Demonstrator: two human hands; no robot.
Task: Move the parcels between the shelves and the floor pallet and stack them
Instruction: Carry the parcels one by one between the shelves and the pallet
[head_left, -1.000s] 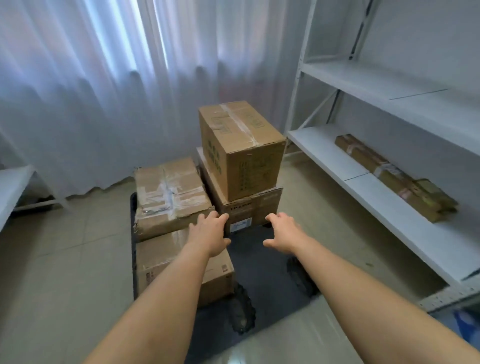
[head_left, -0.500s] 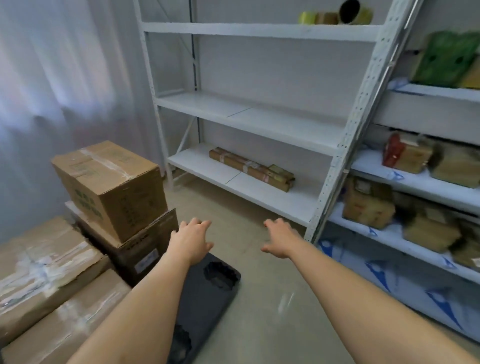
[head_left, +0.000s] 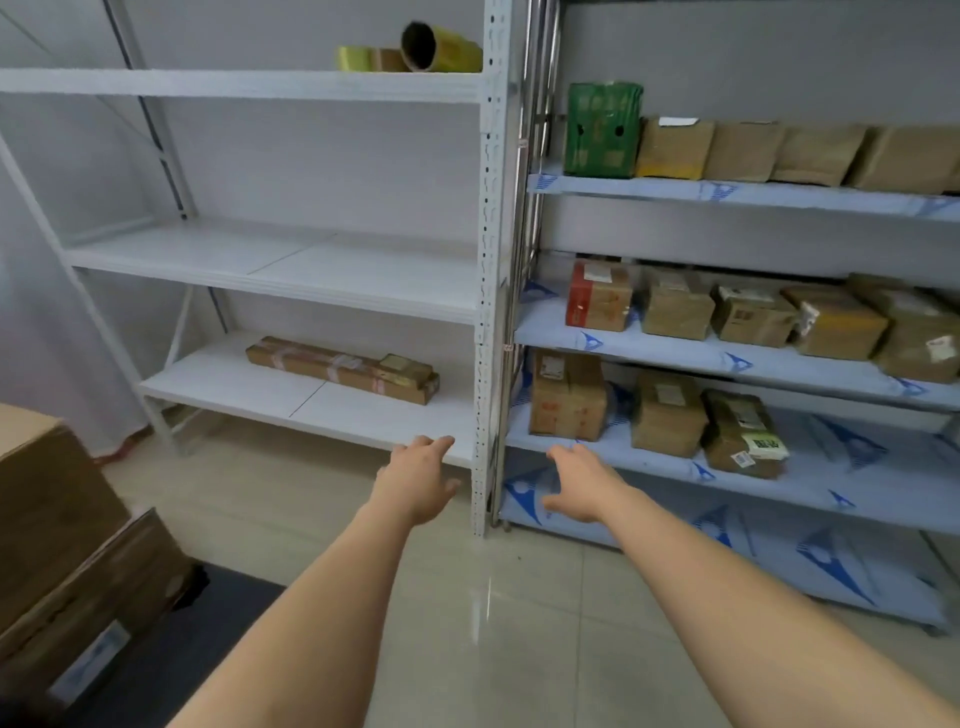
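Ahead of me the white shelf unit (head_left: 291, 270) fills the far left, and the blue-lined rack (head_left: 727, 358) stands just beside it on the right, their uprights touching or nearly so. The white unit carries only a long flat parcel (head_left: 340, 369) on its lowest board and some yellow tape rolls (head_left: 415, 52) on the top one. On the rack I see rows of brown parcels on three levels: a green box (head_left: 602, 130) at the left end of the upper row, a red-faced box (head_left: 600, 296) starting the middle row, and a tall carton (head_left: 566, 400) starting the lowest row.

Near left, stacked cartons (head_left: 57, 545) sit on the dark floor pallet (head_left: 208, 649); both are cut off by the frame edge, so I cannot count them. The labels on the shelf parcels are too blurred to read.

My left hand (head_left: 415, 483) reaches out in front of the lowest white board, fingers loosely spread, holding nothing. My right hand (head_left: 582, 483) is extended beside it, palm down and fingers relaxed, also empty, just short of the tall carton. The white unit's upright post (head_left: 485, 312) stands between the two hands in my view, over the glossy tiled floor (head_left: 493, 623)
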